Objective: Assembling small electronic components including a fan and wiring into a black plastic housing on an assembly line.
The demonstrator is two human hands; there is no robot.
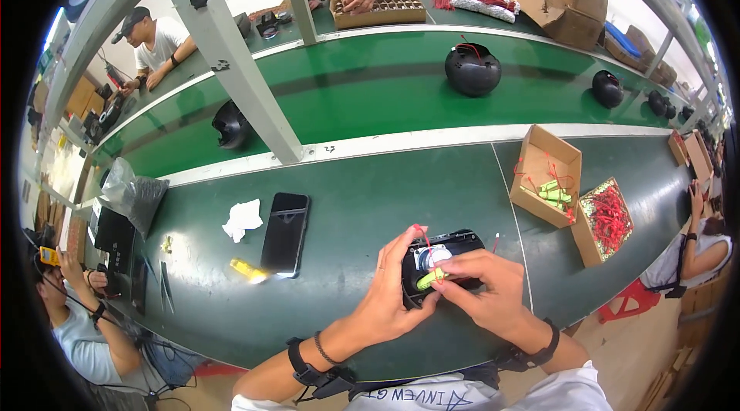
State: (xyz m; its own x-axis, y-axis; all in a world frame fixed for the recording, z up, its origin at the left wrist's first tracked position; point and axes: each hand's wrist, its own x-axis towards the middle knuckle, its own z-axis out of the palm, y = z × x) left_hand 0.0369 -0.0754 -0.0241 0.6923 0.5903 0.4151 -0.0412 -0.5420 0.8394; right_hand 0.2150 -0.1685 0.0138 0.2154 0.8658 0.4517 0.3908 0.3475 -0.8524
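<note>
A black plastic housing rests open side up at the near edge of the table, with a white round part inside it. My left hand grips the housing's left side, thumb at the near edge and fingers along its far side. In my right hand, thumb and fingers pinch a light green battery pack over the left part of the opening. A red wire loops up by my left fingertips. My fingers hide part of the housing and the pack.
Right of my hands stand a cardboard box of green battery packs and another box of red-wired pieces. A black phone, white tissue, yellow item and tweezers lie left. Beyond, a green conveyor carries black shells; several co-workers sit around.
</note>
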